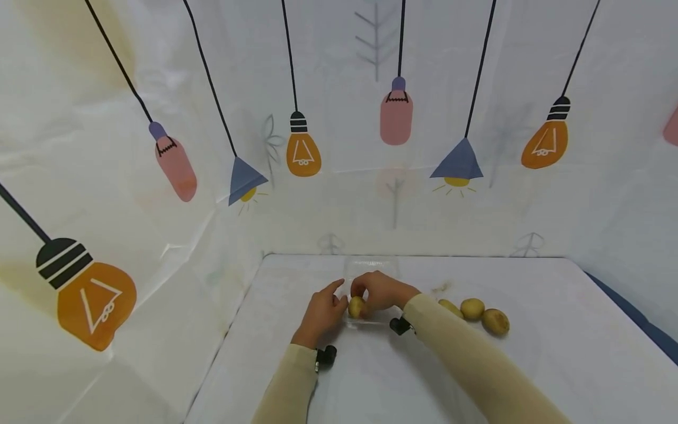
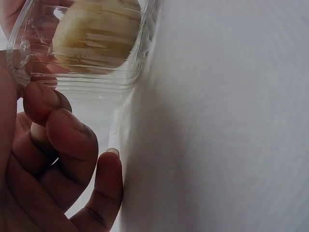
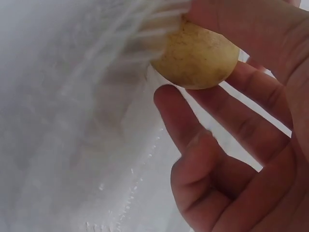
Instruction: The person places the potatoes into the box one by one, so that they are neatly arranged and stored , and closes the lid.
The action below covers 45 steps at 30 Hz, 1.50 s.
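A clear plastic container [image 2: 79, 87] stands on the table with its ribbed lid [image 1: 382, 266] raised at the back. My left hand [image 1: 321, 313] holds the container's left edge, its fingertips at the rim in the left wrist view. Inside the container's left end is a yellowish potato [image 1: 356, 307], seen through the clear wall in the left wrist view. My right hand [image 1: 382, 291] grips this potato [image 3: 203, 55] from above, thumb on one side and fingers on the other. The right hand hides part of the container in the head view.
Three more potatoes [image 1: 472, 308] lie close together on the white table [image 1: 535, 365], right of the container and beside my right sleeve. A pale mark [image 1: 441, 288] shows on the cover behind them. A white sheet with printed lamps [image 1: 339, 206] hangs along the back and left.
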{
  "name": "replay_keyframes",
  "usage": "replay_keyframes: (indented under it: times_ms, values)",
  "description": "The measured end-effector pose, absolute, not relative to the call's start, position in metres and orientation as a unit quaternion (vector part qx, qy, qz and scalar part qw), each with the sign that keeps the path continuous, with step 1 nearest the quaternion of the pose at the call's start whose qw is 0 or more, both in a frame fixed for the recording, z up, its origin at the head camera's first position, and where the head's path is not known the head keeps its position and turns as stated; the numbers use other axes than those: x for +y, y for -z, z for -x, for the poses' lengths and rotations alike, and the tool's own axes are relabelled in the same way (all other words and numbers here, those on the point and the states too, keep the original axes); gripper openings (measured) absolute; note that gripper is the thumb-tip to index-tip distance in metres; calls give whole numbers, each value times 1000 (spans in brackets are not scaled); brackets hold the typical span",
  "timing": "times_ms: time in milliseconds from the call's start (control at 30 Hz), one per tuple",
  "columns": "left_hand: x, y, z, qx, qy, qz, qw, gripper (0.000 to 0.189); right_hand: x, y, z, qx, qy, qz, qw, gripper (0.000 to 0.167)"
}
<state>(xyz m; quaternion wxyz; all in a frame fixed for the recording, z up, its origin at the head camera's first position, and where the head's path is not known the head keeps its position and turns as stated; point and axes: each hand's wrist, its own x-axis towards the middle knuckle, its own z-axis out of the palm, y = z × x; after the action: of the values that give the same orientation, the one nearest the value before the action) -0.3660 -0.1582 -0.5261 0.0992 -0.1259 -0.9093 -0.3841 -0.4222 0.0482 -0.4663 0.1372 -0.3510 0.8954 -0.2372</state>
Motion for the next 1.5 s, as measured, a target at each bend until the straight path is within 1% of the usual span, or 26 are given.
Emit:
replay_keyframes:
  times_ms: [200,333,500,733,1000,1200,1500]
  values:
    - [-157,526,365,-908,387,126,101,50,46,467,420,893,240,357,136,35]
    - [-157,526,363,-906,392,126,100,50,46,465,417,891,249,350,145,34]
    - [-157,526,365,-908,389,121,94,50,49,465,419,887,264,348,151,35]
    - [-156,526,373,-909,382,130,106,50,54,462,424,887,279,334,157,36]
    - [-155,523,368,-912,378,120,99,49,57,468,424,883,295,326,166,40]
    - [-154,523,367,-914,376,114,100,49,59,467,422,881,301,325,168,38]
    - [-154,525,367,-913,376,120,100,49,62,458,418,886,283,333,156,48]
